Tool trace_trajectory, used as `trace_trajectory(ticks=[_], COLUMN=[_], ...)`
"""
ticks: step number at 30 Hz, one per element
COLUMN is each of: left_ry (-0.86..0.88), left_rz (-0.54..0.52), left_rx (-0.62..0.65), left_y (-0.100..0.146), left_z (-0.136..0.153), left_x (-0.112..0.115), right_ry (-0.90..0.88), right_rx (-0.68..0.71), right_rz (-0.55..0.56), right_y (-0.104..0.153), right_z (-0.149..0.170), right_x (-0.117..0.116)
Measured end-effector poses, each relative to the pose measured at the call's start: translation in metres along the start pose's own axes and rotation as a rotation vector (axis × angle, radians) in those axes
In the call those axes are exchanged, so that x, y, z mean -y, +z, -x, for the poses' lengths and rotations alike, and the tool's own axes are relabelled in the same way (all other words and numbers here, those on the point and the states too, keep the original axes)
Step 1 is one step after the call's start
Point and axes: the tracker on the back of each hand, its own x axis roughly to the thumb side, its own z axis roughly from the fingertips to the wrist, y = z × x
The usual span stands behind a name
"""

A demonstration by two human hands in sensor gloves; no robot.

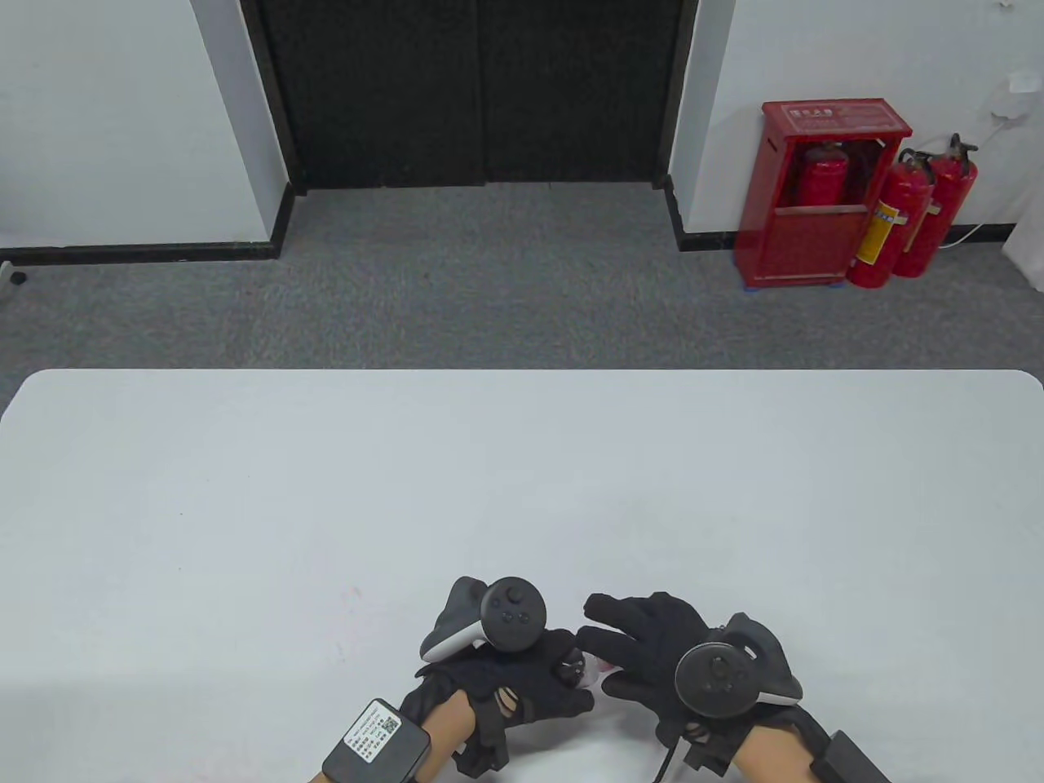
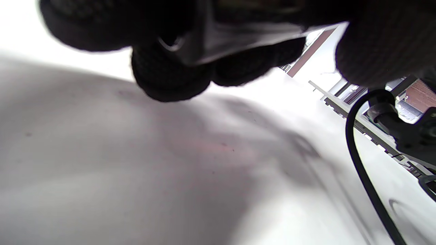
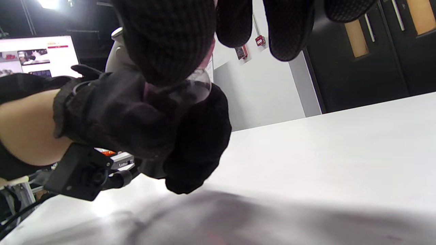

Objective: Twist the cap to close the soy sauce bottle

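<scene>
The soy sauce bottle [image 3: 199, 86] is small and clear, and my left hand [image 1: 534, 677] is wrapped around it near the table's front edge, so most of it is hidden. In the left wrist view a pale part of the bottle [image 2: 238, 37] shows between my fingers [image 2: 170, 78]. My right hand [image 1: 624, 644] reaches in from the right, and its thumb and fingertips pinch the reddish cap [image 1: 602, 667] on the bottle's top. In the right wrist view my thumb [image 3: 170, 44] covers the cap, and the left hand [image 3: 136, 115] grips the bottle below it.
The white table [image 1: 522, 489] stretches far ahead and to both sides of the hands. Grey carpet, a dark double door and a red fire extinguisher cabinet [image 1: 824, 192] lie beyond its far edge. A black cable [image 2: 357, 163] hangs from my right wrist.
</scene>
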Motion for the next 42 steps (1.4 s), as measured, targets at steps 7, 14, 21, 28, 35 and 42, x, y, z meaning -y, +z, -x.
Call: trace_trajectory(ticks=[7, 14, 21, 28, 35, 42], left_ry=[0.011, -0.033, -0.119, -0.248, -0.267, -0.141], left_rz=[0.018, 0.015, -0.019, -0.068, -0.057, -0.107], left_rx=[0.004, -0.002, -0.011, -0.001, -0.015, -0.011], left_y=[-0.001, 0.0, -0.001, 0.004, 0.002, 0.003], left_z=[-0.001, -0.006, -0.016, -0.024, -0.02, -0.013], left_x=[0.001, 0.002, 0.004, -0.002, 0.005, 0.004], right_ry=[0.054, 0.053, 0.013, -0.118, -0.091, -0.111], right_rx=[-0.009, -0.025, -0.149, -0.284, -0.336, -0.364], right_rz=[0.007, 0.02, 0.023, 0.059, -0.031, 0.021], right_y=[-0.001, -0.001, -0.002, -0.002, -0.005, 0.002], right_z=[-0.002, -0.001, 0.002, 0.006, 0.011, 0.018], right_x=[0.001, -0.002, -0.01, -0.013, -0.019, 0.002])
